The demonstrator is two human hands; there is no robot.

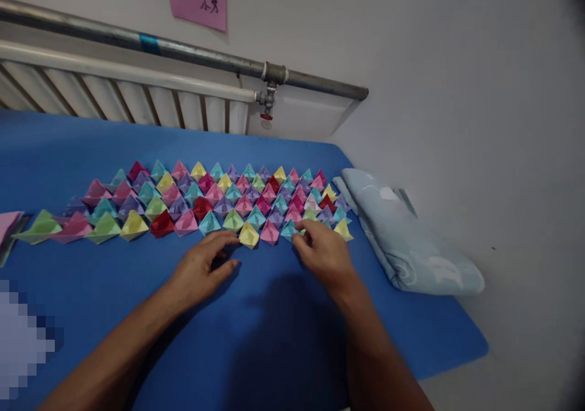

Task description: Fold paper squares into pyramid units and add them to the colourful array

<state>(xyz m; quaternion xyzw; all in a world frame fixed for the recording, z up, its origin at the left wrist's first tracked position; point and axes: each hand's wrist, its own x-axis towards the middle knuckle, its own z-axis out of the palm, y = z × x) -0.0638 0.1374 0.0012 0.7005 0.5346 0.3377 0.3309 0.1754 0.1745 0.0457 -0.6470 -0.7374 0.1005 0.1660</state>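
Several rows of folded paper boats in many colours stand side by side on a blue surface (192, 350). At the front row, my right hand (325, 251) has its thumb and forefinger closed on a turquoise paper boat (287, 230). A pink paper boat (269, 233) stands just left of it. My left hand (205, 266) rests with thumb and fingers apart, its fingertips at the left edge of a yellow paper boat (249, 235). Behind my right fingers a green boat is partly hidden. Another yellow boat (343, 230) ends the front row on the right.
A folded light-blue patterned cloth (402, 240) lies right of the boats, against the white wall (457, 94). Behind the surface are a radiator (150, 103) and a metal pipe (205, 57) with a valve (267, 103). Pink paper (10, 225) lies at the far left.
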